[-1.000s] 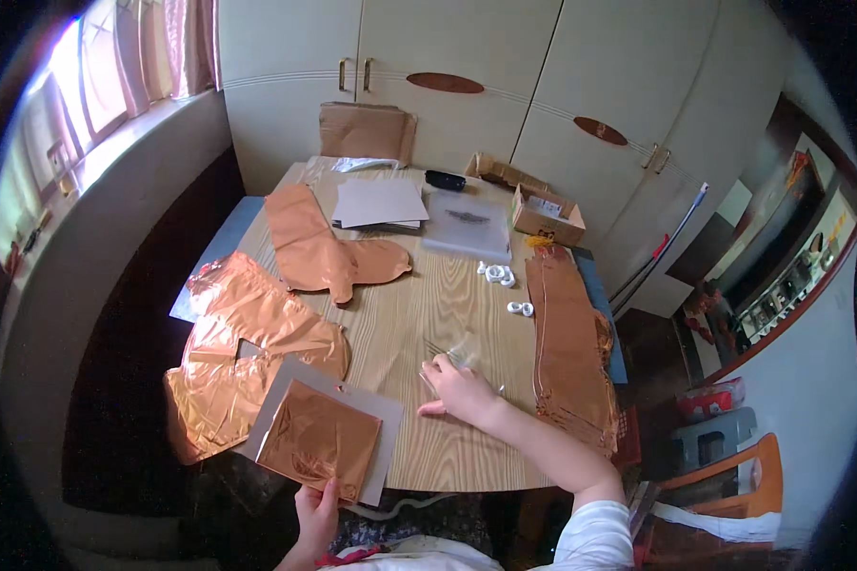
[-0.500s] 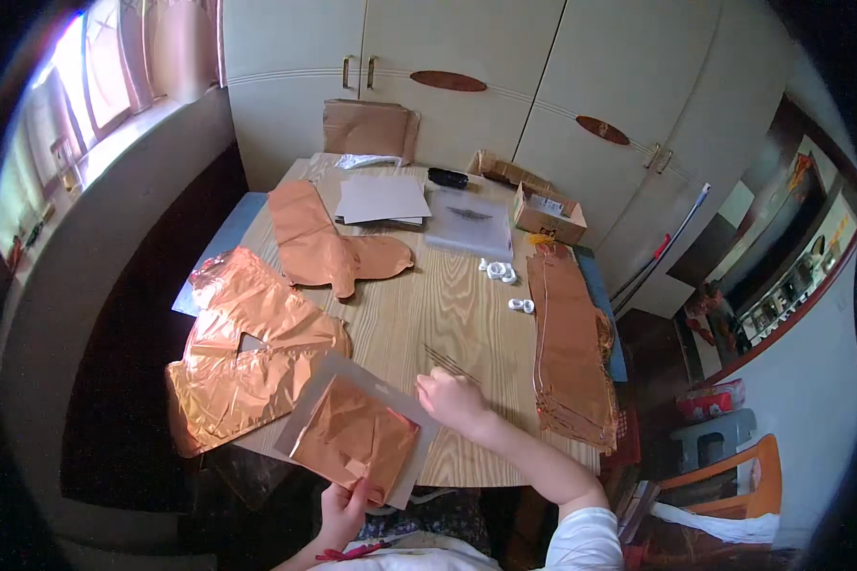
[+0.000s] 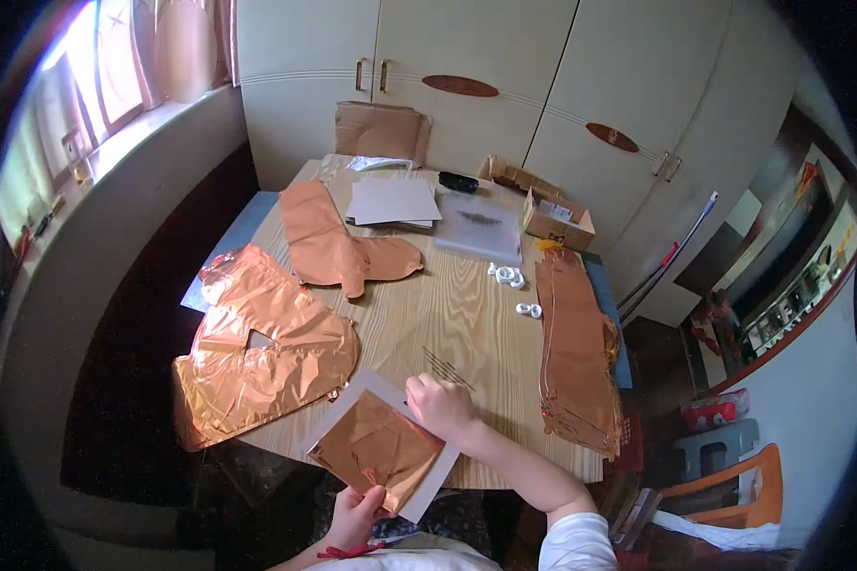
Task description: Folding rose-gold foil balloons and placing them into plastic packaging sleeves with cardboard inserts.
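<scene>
Presently: Both Hands at Card and Foil, Near Edge of Table

Left hand [image 3: 357,509] is closed on the lower corner of the foil [image 3: 381,443], thumb on its front face. The foil is copper-coloured, folded roughly square and creased. It lies against the card [image 3: 431,485], which is pale grey and shows as a border around it. Both are tilted and stand at the near edge of the table [image 3: 490,347]. A red cord [image 3: 350,550] is around the left wrist.

Right hand [image 3: 440,404] is at the card's upper right edge with fingers curled in. Fingertips are hidden; whether it grips the card or anything else cannot be told. Thin dark sticks [image 3: 440,362] lie on the table just beyond this hand.

Left side of table: one shiny copper balloon [image 3: 300,357], flat, with a triangular opening; beyond it, a duller flat copper shape [image 3: 319,238].

Right side: a long copper stack [image 3: 576,352], its near end layered. White rolls [image 3: 508,276] lie to the left of it, in two groups.

Far end: grey sheets [image 3: 393,202] in a pile, clear sleeves [image 3: 481,233] beside them, a black tray [image 3: 458,181] behind, and an open carton [image 3: 557,219] at the right.
</scene>
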Demonstrator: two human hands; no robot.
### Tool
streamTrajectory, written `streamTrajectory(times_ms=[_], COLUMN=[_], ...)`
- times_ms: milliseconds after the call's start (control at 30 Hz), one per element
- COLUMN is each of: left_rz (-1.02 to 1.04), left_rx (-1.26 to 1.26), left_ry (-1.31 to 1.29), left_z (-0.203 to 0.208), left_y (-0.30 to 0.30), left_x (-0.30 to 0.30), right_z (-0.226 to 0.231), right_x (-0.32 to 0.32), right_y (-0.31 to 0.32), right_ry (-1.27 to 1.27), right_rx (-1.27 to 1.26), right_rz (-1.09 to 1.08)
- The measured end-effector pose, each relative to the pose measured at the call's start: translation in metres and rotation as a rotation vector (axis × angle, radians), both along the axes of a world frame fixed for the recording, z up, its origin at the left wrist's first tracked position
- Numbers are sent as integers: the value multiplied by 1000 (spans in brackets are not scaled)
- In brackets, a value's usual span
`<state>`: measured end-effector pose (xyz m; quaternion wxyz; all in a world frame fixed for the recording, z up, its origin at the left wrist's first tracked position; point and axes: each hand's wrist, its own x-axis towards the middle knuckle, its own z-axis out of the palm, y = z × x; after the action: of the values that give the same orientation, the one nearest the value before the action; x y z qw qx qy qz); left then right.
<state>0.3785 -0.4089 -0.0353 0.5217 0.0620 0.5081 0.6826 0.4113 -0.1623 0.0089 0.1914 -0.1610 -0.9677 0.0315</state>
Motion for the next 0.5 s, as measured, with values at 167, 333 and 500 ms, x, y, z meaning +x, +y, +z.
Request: streamTrajectory(times_ms=[167,333,500], left_rz=[-5,43,35], left_rx=[-16,-28,-78], left_ry=[-60,-145,-206], left_z=[13,7,9], left_y=[0,-2,-5], left_x=[-4,-5,-11], right_z=[-2,-6,-1], right_x=[-2,-7,-9], right_y=[-4,-2,-4], right_ry=[19,40,82], right_rx=[63,-17,-34], right_rz=[29,17,90])
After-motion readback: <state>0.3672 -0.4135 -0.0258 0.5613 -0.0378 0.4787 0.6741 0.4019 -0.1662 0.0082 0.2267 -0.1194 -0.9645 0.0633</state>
